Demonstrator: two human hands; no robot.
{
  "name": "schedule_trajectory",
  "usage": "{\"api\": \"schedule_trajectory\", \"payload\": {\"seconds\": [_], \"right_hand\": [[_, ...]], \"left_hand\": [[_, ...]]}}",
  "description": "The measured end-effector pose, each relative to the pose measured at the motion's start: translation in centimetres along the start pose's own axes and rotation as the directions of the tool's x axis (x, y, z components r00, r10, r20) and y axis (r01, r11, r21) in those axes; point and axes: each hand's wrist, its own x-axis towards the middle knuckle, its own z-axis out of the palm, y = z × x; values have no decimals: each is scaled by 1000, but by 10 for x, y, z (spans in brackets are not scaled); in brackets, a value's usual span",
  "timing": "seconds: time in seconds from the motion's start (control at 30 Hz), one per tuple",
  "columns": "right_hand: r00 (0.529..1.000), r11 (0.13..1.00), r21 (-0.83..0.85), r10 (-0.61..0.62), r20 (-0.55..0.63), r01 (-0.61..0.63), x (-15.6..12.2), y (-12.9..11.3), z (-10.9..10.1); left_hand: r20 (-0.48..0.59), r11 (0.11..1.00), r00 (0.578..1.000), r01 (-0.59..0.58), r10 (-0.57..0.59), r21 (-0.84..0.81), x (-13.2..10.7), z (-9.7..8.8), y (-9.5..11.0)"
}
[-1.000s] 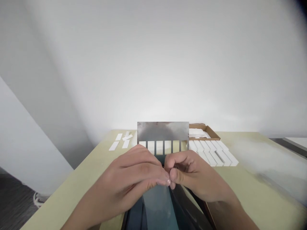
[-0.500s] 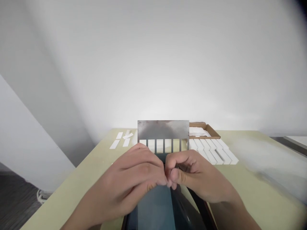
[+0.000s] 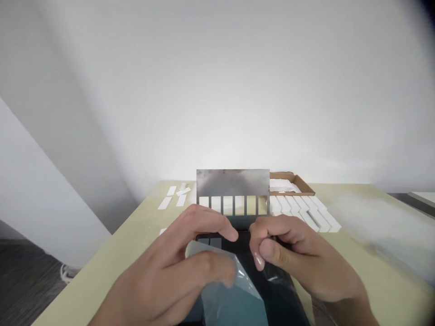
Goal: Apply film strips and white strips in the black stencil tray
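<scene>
Tabletop point(image 3: 102, 276) bears dark panel point(image 3: 244, 244) running forward between left hand point(image 3: 170, 271), right hand point(image 3: 292, 253).

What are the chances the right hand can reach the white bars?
Probably yes: the right hand sits just in front of the white bars with nothing between them, though it seems busy pinching the dark sheet.

Dull steel plate point(image 3: 233, 182) — glossy film point(image 3: 231, 294)
</scene>
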Motion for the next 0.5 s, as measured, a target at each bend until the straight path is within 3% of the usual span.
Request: {"api": "schedule_trajectory", "payload": {"seconds": [0.5], "right_hand": [[992, 992, -105, 62, -112, -73, -9, 2, -13]], "left_hand": [[-27, 997, 999, -16, 18, 71, -2, -8, 12]]}}
